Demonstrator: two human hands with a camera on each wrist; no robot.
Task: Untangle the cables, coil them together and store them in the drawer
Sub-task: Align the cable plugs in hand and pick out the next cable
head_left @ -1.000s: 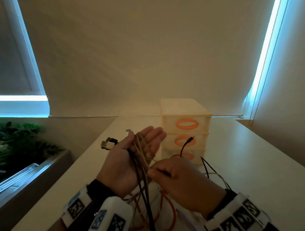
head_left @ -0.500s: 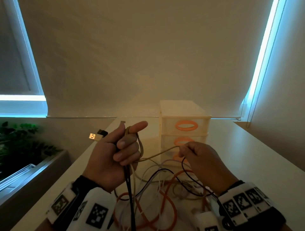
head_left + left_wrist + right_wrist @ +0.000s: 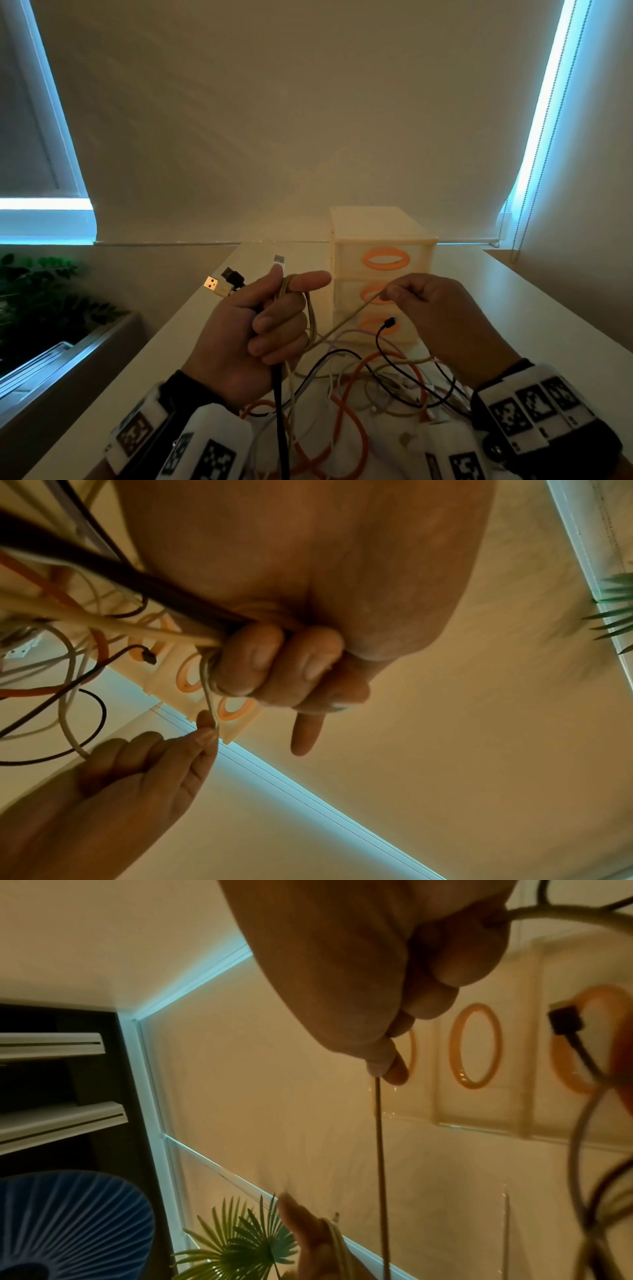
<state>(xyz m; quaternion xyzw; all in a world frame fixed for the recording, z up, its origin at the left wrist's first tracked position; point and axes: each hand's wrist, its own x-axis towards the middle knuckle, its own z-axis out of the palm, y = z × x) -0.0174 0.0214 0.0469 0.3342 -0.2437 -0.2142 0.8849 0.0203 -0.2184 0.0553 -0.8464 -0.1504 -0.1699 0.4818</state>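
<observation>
My left hand (image 3: 263,329) grips a bundle of cables (image 3: 281,380) upright, with its index finger stretched out; a thick black cable (image 3: 113,572) and pale ones run through the fist (image 3: 274,666). USB plugs (image 3: 219,286) stick out above the hand. My right hand (image 3: 428,308) pinches a thin beige cable (image 3: 346,322) between thumb and forefinger (image 3: 387,1064) and holds it taut from the left fist. A tangle of orange, black and white cables (image 3: 359,383) lies on the table below. The small drawer unit (image 3: 382,277) with orange oval handles stands behind the hands, drawers closed.
The white table (image 3: 548,342) runs back to a drawn roller blind (image 3: 308,120). A bead chain (image 3: 534,171) hangs at the right. Left of the table there is a drop to a planter with green leaves (image 3: 37,298).
My left hand closed from an open palm into a fist round the bundle. My right hand rose and moved right, drawing the beige cable taut.
</observation>
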